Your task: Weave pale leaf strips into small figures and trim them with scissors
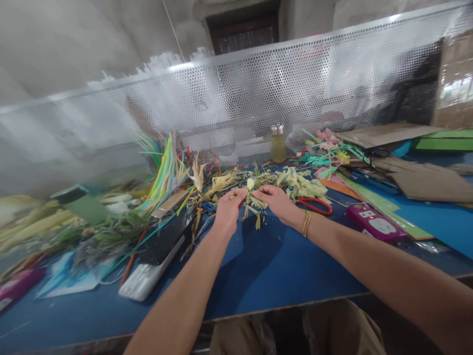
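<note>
Both my hands meet above the blue table (pixel 254 271), pinching a small bunch of pale yellow-green corn husk (pixel 257 219) between them. My left hand (pixel 228 211) is closed at its left side, thumb and fingers pressed together. From the right, my right hand (pixel 278 201) pinches the same bunch, with a gold bracelet on the wrist. Loose husk strips dangle below the fingertips. Just behind the hands lies a heap of husks (pixel 303 183). Red-handled scissors (pixel 314 206) rest to the right of my right hand. Exactly where the fingertips grip is too small to make out.
A perforated metal panel (pixel 266 93) borders the back, with a jar (pixel 278 143) before it. Coloured stems (pixel 166 170), a dark-and-white device (pixel 158 256) and greenery (pixel 111 231) lie left. Right are a purple case (pixel 375 222), cardboard (pixel 432 180) and coloured sheets (pixel 424 217).
</note>
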Motion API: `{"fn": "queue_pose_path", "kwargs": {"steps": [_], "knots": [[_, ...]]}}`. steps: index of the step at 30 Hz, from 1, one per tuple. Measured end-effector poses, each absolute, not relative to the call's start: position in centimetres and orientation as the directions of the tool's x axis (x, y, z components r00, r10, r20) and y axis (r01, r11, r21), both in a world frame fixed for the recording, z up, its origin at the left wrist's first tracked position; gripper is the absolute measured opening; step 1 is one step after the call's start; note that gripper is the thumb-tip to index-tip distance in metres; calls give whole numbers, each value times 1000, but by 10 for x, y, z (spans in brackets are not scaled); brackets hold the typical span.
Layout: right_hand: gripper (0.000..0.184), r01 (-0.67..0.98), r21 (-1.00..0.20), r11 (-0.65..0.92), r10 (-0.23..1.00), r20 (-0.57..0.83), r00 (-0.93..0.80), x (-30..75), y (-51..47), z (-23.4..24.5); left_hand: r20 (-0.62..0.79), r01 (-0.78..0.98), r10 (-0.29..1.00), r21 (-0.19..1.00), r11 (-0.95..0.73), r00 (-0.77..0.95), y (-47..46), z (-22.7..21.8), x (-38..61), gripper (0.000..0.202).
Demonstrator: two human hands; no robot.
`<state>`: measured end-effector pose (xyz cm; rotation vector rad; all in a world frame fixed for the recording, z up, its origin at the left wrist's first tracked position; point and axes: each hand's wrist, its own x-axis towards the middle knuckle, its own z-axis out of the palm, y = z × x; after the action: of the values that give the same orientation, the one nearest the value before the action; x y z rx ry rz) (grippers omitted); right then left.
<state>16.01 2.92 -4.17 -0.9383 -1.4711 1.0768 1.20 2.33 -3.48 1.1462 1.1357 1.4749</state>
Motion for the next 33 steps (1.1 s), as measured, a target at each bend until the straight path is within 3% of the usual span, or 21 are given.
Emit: {"fn": "queue_pose_path", "kwargs": {"steps": [3, 9, 12, 15, 19, 26, 30, 33], "knots": [[29, -7, -966, 260, 948, 257, -186, 160, 29, -42, 113, -108, 986, 986, -127, -125, 22, -32, 12, 36], [24, -23, -968, 251, 962, 252, -106, 162, 34, -45, -57, -286, 995, 958, 32, -78, 19, -25, 12, 47], [25, -41, -965, 259, 961, 261, -93, 164, 36, -46, -103, -317, 995, 943, 97, -2, 18, -24, 13, 43], [26, -24, -964, 264, 957, 265, -114, 163, 35, -46, -94, -311, 995, 945, 103, 42, 18, -27, 15, 39], [26, -43, -967, 253, 958, 256, -130, 162, 34, -43, -16, -293, 999, 956, 7, -30, 21, -33, 15, 35], [28, -74, -947, 312, 949, 314, -9, 169, 40, -40, 23, -223, 997, 974, -40, -75, 22, -33, 15, 37], [21, 25, -924, 381, 924, 382, 20, 169, 42, -43, -16, -321, 999, 947, 0, -48, 20, -31, 16, 39], [18, 276, -869, 410, 902, 432, 18, 175, 45, -40, -45, -366, 998, 930, 28, -38, 21, -30, 15, 39]]}}
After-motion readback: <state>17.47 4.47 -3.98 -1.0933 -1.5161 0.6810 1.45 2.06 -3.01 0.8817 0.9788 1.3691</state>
